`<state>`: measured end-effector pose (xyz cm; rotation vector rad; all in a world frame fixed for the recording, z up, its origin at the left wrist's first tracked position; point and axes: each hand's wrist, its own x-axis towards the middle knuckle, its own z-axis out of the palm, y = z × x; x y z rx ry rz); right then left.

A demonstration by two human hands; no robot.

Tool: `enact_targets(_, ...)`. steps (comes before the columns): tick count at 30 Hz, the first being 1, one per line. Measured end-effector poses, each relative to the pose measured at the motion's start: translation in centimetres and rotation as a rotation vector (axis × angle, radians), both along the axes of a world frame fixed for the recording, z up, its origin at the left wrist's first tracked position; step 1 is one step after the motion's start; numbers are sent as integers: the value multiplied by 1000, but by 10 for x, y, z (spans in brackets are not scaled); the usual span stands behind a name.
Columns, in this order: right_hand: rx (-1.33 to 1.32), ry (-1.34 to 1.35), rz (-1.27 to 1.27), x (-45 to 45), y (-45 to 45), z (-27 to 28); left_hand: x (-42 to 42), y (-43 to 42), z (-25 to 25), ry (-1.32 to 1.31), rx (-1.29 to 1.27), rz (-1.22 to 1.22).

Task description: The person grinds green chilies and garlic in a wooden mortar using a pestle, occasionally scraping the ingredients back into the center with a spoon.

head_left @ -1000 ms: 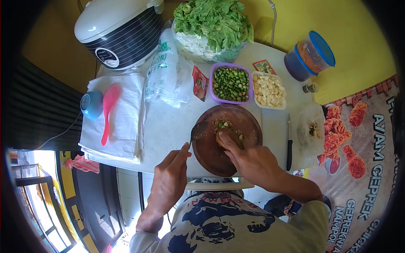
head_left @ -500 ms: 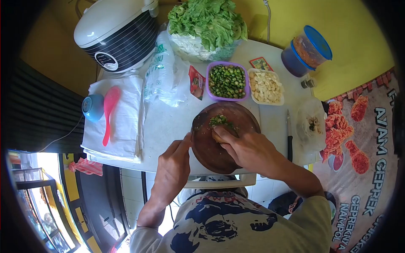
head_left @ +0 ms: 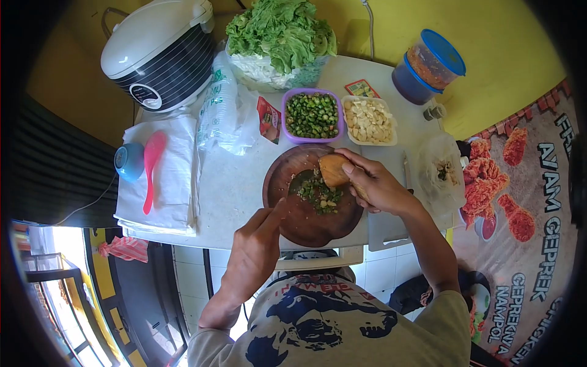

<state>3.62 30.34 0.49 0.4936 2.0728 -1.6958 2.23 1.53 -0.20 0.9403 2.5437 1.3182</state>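
Wooden mortar stands at the near edge of the table, containing chopped chillies. Right hand: closed around the pestle, mortar's far right. Left hand: holding the spoon beside the chillies.

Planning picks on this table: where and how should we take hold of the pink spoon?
Probably pinch the pink spoon across its slim handle from above, coming from the near edge of the table: the handle points that way, while the broad head lies beside the blue bowl.
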Motion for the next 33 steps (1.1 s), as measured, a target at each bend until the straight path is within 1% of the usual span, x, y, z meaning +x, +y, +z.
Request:
enact_targets(1,-2,-2,-1,-1,-5,-5,1,-5,0,11,5,53)
enact_targets(2,151,167,87,0,-11,-11,0,-9,1,22,12,108)
enact_targets(3,306,337,177,0,-18,-15,-2,-14,1,22,13,112)
enact_targets(4,307,335,183,3,-28,-14,-4,-19,2,-4,-3,133)
enact_targets(6,730,568,315,13,-52,-8,-5,-23,0,-36,-18,160)
enact_targets(7,900,592,392,17,-61,-6,-4,-24,-2,-38,-19,189)
enact_targets(8,896,591,397,10,-61,1,-6,-26,-4,-40,-22,217)
enact_targets(10,826,449,516,-10,-56,12,-8,-25,-1,-47,-24,215)
enact_targets(11,841,536,532,-18,-52,11,-8,-24,-1,-52,-25,206)
enact_targets(14,899,508,550,-2,-53,11,-13,-24,-2,-25,-27,181)
enact_targets(16,916,506,558,-12,-58,12,-16,-23,0,-19,-30,179)
enact_targets(18,910,469,543,-2,-60,15,-10,-23,2,-37,-58,146)
enact_targets(20,821,290,597,-7,-55,26,-16,-19,3,-15,-58,131)
enact_targets(23,856,361,529,-3,-54,19,-14,-16,6,-19,-75,135)
enact_targets(24,847,348,519,-3,-49,15,-13,-15,5,-28,-84,122)
enact_targets(26,655,448,534,-16,-31,12,-17,-11,-3,10,-37,73)
enact_targets(27,604,479,504,-15,-24,12,-17,-11,-5,29,-26,55)
enact_targets(28,614,492,512,-14,-25,13,-17,-9,-6,41,-17,65)
enact_targets(30,512,585,386,-4,-30,16,-15,-2,-7,-1,-19,76)
enact_targets(31,516,586,382,1,-35,17,-12,1,-5,2,-17,72)
enact_targets(33,736,539,428,9,-48,21,-8,6,-1,-1,34,60)
